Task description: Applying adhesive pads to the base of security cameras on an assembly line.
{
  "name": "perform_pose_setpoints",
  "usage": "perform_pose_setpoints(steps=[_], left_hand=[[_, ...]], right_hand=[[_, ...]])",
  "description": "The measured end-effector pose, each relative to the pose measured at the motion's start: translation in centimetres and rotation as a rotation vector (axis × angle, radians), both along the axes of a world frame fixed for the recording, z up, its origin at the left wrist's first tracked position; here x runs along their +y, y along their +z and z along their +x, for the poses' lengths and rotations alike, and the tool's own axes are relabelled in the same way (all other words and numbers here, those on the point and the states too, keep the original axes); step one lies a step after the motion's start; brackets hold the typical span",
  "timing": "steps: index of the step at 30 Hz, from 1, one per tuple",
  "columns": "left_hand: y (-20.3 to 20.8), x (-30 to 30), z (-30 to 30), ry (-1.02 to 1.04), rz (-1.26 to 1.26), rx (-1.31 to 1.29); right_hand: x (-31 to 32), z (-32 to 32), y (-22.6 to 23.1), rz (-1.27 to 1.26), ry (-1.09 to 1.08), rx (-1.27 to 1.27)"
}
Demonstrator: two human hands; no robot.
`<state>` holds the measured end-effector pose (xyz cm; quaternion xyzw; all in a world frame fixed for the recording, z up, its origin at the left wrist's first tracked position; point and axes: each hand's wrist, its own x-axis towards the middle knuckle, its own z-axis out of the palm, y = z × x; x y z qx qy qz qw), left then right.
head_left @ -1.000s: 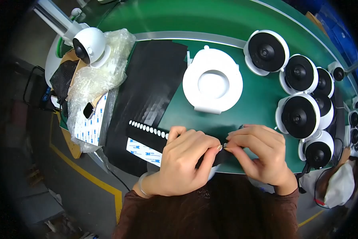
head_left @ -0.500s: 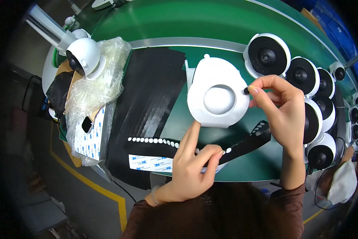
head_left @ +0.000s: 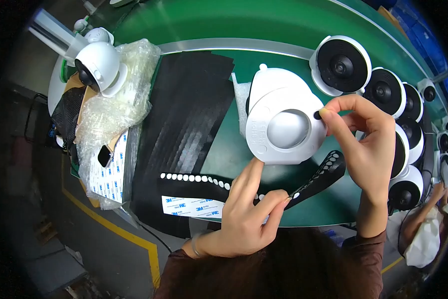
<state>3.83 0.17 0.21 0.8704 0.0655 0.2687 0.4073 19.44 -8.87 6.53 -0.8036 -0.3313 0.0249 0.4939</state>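
Note:
A white dome camera [head_left: 283,102] lies with its round base up on the green table. The base has a large round opening. At the base's right edge, the thumb and forefinger of my right hand [head_left: 366,137] pinch a small black round pad [head_left: 317,115]. My left hand [head_left: 249,214] pinches a black strip of pads [head_left: 316,184] between thumb and forefinger. Rows of punched holes and white dots run along this strip. Other fingers of my left hand reach up to the base's lower edge.
Black sheets [head_left: 184,109] lie left of the camera, near white printed backing paper [head_left: 191,207]. Bubble wrap [head_left: 119,94] and another white camera [head_left: 99,67] stand far left. Several black-faced white cameras [head_left: 341,65] crowd the right. Another person's arm [head_left: 423,214] shows at the right edge.
The camera has shifted right and tilted a little, showing more of the pale piece beside it. My right hand has moved slightly right with the pad. My left hand keeps hold of the strip.

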Motion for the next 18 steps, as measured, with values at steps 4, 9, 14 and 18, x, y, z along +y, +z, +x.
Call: perform_pose_setpoints(steps=[4,9,14,18], left_hand=[[-0.2,0.1,-0.2,-0.003,-0.015,0.004],[-0.2,0.2,-0.1,-0.021,-0.008,-0.017],[0.0,0.6,-0.2,-0.056,0.016,-0.017],[0.3,0.9,-1.1,-0.022,0.003,0.009]], right_hand=[[0.5,-0.3,-0.3,-0.041,-0.022,-0.078],[0.6,-0.2,-0.5,-0.016,-0.007,-0.148],[0.0,2.5,-0.6,0.112,0.094,0.344],[-0.7,2.3,-0.3,0.149,0.106,0.217]])
